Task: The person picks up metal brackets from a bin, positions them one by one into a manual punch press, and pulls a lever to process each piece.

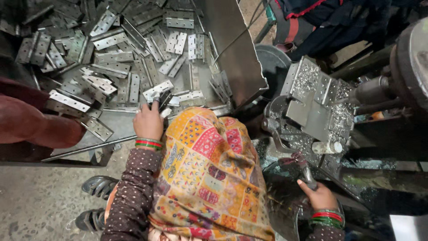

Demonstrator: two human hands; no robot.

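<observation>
While we lean over the desk (pixel 111 127), our left hand (pixel 149 121) sits at the near edge of the hinge pile (pixel 116 58), its grip closed around one metal hinge (pixel 157 91) pinched at the end. These look like stiff stamped steel, light singly, probably slick and sharp on the edges, so we'd say grab by the flat leaves, not the rims. Our right hand (pixel 320 196) is wrapped around the machine lever (pixel 305 172), fist shut. Another hinge (pixel 324 89) sits clamped in the jig (pixel 312 107), with metal shavings (pixel 341 116) everywhere.
</observation>
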